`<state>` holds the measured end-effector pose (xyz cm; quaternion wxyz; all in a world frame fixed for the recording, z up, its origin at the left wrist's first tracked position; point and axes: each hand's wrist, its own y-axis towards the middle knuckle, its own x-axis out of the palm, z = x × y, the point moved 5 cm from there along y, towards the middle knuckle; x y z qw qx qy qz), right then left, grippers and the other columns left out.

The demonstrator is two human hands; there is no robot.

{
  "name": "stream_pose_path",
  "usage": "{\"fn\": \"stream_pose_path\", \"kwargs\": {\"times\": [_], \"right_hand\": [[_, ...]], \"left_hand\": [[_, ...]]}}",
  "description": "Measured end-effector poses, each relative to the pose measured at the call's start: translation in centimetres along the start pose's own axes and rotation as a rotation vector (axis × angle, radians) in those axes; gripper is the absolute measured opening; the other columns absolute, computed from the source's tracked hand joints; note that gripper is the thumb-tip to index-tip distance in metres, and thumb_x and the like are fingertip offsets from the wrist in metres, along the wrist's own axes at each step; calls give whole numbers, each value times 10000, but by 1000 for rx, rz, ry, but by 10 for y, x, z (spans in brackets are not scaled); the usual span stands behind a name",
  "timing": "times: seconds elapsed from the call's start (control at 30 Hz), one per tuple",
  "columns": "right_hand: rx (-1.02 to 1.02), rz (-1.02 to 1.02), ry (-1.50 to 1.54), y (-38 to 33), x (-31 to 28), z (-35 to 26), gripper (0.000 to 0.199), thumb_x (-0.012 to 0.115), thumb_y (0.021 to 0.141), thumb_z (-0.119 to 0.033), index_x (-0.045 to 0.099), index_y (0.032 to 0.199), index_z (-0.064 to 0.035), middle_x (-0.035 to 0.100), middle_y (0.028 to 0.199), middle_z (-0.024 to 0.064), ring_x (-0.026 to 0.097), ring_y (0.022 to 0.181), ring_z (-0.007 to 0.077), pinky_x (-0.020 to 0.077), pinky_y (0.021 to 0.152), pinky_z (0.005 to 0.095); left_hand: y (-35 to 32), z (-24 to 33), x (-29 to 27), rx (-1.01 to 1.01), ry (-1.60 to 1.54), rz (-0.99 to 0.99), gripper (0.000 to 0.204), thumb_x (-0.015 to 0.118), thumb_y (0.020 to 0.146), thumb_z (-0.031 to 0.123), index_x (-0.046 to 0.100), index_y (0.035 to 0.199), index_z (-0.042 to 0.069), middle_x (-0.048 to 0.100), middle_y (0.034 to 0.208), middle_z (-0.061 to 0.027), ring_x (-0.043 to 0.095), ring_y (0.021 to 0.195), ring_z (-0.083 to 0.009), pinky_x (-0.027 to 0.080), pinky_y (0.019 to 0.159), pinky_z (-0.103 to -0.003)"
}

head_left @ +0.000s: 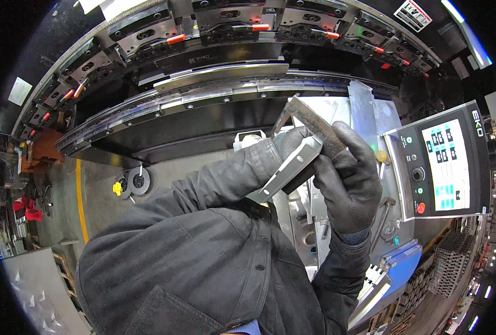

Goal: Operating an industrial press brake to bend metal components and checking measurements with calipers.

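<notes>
In front of my chest I hold a bent sheet-metal channel with slots in its face, tilted up to the right. My left hand, gloved in grey, is closed around its upper part; the metal hides most of the fingers. My right hand, in a dark glove, grips a worn steel square with thumb and fingers. The square lies against the upper end of the channel, its corner pointing away from me. How closely the two meet is hidden by my fingers.
Ahead stretches a press brake with a long lower bed and red-handled clamps above. To the right are a control panel, a bench with metal sheets, a hammer and blue folders. Black discs lie on the floor at left.
</notes>
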<state>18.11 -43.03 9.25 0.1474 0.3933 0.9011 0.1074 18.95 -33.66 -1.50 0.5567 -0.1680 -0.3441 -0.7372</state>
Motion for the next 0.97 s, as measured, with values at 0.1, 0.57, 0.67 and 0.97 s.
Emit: {"fn": "stream_pose_path", "kwargs": {"times": [0.1,0.57,0.67,0.97], "right_hand": [[44,41,40,3,1,2,520,590,733,79,466,1226,-31,592,795,63,497,560,78,420,486,177],[-38,-54,-32,12,17,0,502,586,749,70,468,1228,-24,559,761,41,493,557,67,408,500,168],[-226,61,-189,11,-2,-6,494,592,767,57,463,1236,-28,517,641,-4,470,508,45,373,460,147],[24,381,-318,31,-88,58,460,602,779,26,499,1216,-77,519,651,-21,477,500,40,383,452,129]], "left_hand": [[-2,-7,-7,-4,-128,65,251,565,846,170,553,1004,-25,609,859,-105,595,739,-157,496,612,-243],[-27,30,13,169,-11,259,318,543,858,142,501,1135,-9,602,971,-110,603,817,-166,511,677,-228],[-37,53,25,328,557,171,373,501,886,172,453,1216,3,592,1049,-113,605,879,-177,521,726,-234],[-85,-31,-9,-492,-799,317,232,457,904,183,512,1064,25,581,816,-74,522,575,-121,425,488,-231]]}}
